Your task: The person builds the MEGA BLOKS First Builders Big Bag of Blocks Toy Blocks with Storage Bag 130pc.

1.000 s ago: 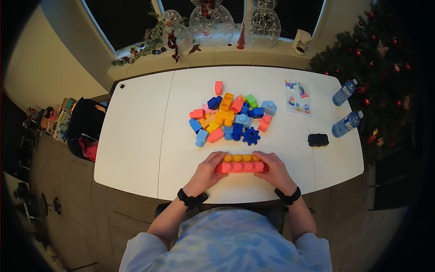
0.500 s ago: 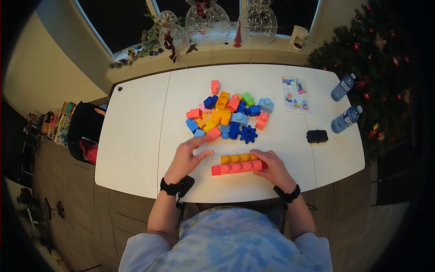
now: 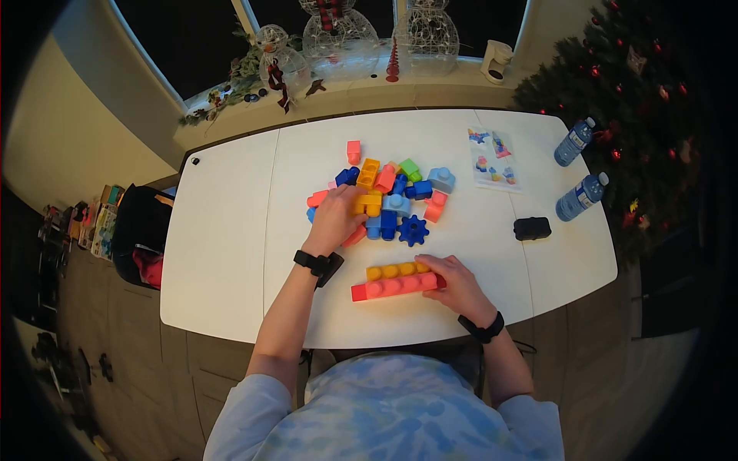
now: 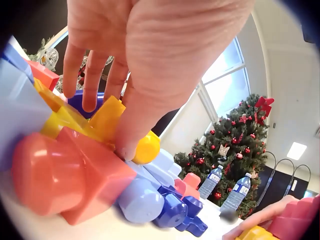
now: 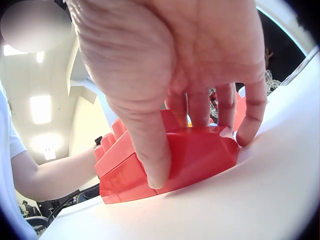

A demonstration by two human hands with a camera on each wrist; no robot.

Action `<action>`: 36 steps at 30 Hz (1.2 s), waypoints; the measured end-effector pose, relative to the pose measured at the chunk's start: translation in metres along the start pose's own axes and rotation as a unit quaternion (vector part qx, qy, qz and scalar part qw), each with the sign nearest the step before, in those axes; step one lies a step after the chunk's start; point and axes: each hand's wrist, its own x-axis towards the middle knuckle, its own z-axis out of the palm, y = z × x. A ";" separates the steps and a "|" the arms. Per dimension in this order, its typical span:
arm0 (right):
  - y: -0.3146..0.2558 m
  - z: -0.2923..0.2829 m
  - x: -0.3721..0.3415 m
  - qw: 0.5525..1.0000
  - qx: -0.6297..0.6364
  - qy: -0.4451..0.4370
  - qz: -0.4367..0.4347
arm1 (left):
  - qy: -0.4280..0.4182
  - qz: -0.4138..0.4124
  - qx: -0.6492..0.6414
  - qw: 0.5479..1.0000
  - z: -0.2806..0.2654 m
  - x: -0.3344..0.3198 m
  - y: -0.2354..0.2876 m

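Head view: left fingers (image 3: 350, 194) extend loosely over a glossy yellow block (image 3: 372, 206); right fingers (image 3: 438, 265) grip a studded bar (image 3: 395, 286).

Shared room or home, dressed for Christmas

It could be an office's common room or a home; the pictures do not settle which. Flat, bright lights (image 5: 41, 109) in the ceiling (image 5: 17, 80) lean towards an office or shared building. A Christmas tree (image 3: 607, 131) with red baubles stands beyond the far right corner of the white table (image 3: 215, 230), and wire snowmen (image 3: 427, 38) line the sill (image 3: 346, 96) behind its far edge. Toy blocks (image 3: 396, 204) on the tabletop give it a playroom look
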 end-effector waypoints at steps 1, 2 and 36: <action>0.000 0.000 -0.001 1.000 0.001 0.001 0.003 | 0.013 -0.012 -0.019 1.000 0.001 -0.001 -0.001; 0.001 0.000 -0.001 1.000 0.000 0.004 -0.003 | 0.026 -0.025 -0.038 0.999 0.001 -0.002 -0.003; 0.000 0.002 0.000 1.000 0.004 0.006 0.000 | 0.033 -0.038 -0.116 0.992 -0.069 -0.033 0.001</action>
